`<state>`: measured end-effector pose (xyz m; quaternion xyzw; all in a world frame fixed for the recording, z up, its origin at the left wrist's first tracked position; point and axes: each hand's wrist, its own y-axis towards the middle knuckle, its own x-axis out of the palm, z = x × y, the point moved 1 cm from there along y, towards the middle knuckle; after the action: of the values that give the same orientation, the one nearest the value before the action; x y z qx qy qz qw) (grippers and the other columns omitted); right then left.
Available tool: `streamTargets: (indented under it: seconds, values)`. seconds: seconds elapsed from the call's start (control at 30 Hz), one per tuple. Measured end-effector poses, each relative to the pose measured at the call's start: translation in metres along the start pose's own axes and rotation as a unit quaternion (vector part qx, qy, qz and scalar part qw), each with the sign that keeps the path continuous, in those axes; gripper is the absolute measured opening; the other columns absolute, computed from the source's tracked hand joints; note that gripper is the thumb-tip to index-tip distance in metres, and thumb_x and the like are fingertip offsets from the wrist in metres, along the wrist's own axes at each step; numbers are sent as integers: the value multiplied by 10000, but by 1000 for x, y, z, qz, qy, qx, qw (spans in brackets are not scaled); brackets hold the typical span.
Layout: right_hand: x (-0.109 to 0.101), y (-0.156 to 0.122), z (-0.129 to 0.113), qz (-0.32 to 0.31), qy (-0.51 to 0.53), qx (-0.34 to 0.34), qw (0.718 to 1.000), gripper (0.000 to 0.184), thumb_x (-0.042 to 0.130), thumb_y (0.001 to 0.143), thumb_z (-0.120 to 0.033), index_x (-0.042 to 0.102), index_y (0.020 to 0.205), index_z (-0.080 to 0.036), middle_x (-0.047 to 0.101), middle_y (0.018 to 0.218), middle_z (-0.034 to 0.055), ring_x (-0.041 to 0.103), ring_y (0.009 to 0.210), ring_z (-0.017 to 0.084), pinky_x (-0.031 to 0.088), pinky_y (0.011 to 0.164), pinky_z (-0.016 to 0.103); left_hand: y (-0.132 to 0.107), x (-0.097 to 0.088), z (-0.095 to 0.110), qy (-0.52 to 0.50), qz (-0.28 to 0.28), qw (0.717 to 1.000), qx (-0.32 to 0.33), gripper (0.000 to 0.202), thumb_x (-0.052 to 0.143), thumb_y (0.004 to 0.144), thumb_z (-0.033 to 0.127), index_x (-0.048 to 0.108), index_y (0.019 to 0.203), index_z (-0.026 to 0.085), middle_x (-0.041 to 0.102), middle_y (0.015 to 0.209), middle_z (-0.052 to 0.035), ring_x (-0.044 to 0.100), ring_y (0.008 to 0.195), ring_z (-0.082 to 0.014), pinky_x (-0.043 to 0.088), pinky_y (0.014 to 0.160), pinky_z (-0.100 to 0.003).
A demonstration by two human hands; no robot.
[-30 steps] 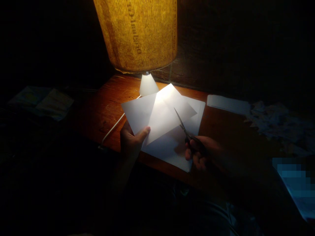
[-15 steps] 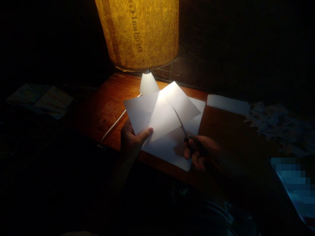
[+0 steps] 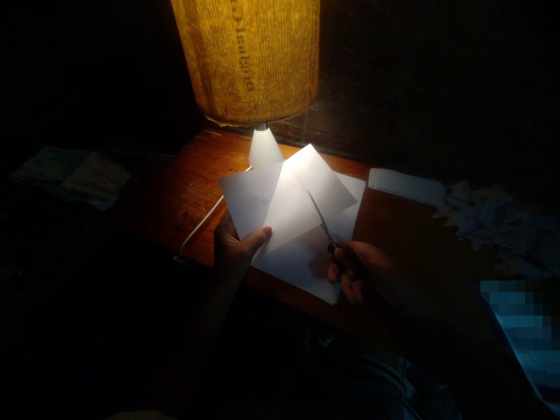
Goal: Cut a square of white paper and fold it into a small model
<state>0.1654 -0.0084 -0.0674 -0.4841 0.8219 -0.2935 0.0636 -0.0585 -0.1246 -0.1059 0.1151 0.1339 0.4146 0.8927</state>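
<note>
My left hand (image 3: 234, 251) pinches the lower corner of a folded white paper sheet (image 3: 284, 201), holding it up under the lamp light. My right hand (image 3: 356, 271) grips dark scissors (image 3: 326, 224) by the handles; their blades are closed together and point up and left across the sheet's right part. Under the held sheet a stack of white paper (image 3: 315, 259) lies flat on the wooden table (image 3: 188, 186).
A lit table lamp with a yellow shade (image 3: 249, 58) and white base (image 3: 263, 149) stands at the table's back; its white cord (image 3: 199, 227) runs off the front left edge. More white paper (image 3: 406, 184) and paper scraps (image 3: 494, 219) lie right. Papers (image 3: 74, 175) sit in the dark left.
The held sheet rose slightly and shifted a little right between the first frame and now. Both hands have hardly moved since half a second ago.
</note>
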Motion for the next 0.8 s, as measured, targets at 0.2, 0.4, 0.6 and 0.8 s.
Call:
streamTargets:
  seconds: [0.2, 0.4, 0.6, 0.8]
  values:
    - [-3, 2, 6, 1, 2, -7, 1000, 606, 725, 787, -741, 538, 914, -178, 685, 792, 31, 582, 447, 79, 396, 371, 199, 0, 0, 0, -15, 3, 1000, -7, 442, 835, 723, 242, 676, 1131, 179, 772, 1049, -101, 769, 945, -319, 667, 820, -479]
    - [-2, 2, 4, 1, 4, -4, 1000, 634, 753, 759, -740, 536, 948, -174, 684, 793, 27, 583, 451, 84, 400, 375, 203, 0, 0, -1, -9, -4, 1000, -10, 455, 822, 740, 245, 662, 1162, 185, 766, 1076, -98, 763, 972, -309, 667, 831, -450]
    - [-2, 2, 6, 4, -1, -14, 1000, 612, 730, 788, -738, 538, 936, -176, 690, 802, 34, 593, 458, 87, 406, 377, 204, 0, 0, 1, -21, 8, 1000, -10, 475, 842, 722, 255, 670, 1160, 193, 765, 1061, -98, 758, 986, -322, 664, 852, -473]
    - [-1, 1, 6, 12, 3, -12, 1000, 602, 764, 773, -715, 535, 929, -180, 690, 772, 19, 577, 428, 77, 391, 364, 198, 0, 0, 0, -15, 6, 1000, -20, 473, 839, 728, 265, 667, 1163, 193, 763, 1067, -103, 762, 960, -309, 669, 839, -460]
